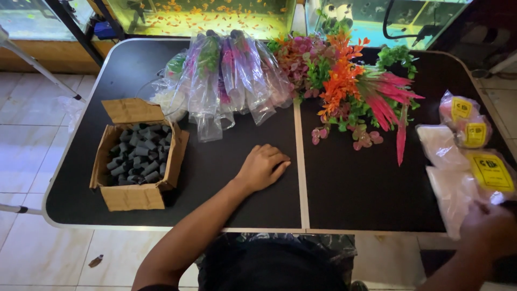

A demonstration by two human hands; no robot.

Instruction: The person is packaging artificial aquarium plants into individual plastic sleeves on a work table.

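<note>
Here, my left hand [262, 167] rests loosely curled and empty on the black table [355, 188]. At four o'clock, my right hand [487, 229] grips a clear packet [452, 196].

Both forearms are bare, no sleeves showing; the left hand [262, 167] and right hand [493, 229] wear no gloves; dark clothing below.

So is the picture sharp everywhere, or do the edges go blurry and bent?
Head view: the middle is fairly sharp, the left hand and cardboard box crisp; the right hand at the lower corner is soft and blurred; the black table edges bow from the wide lens; the fish tank behind glows brightly.
</note>
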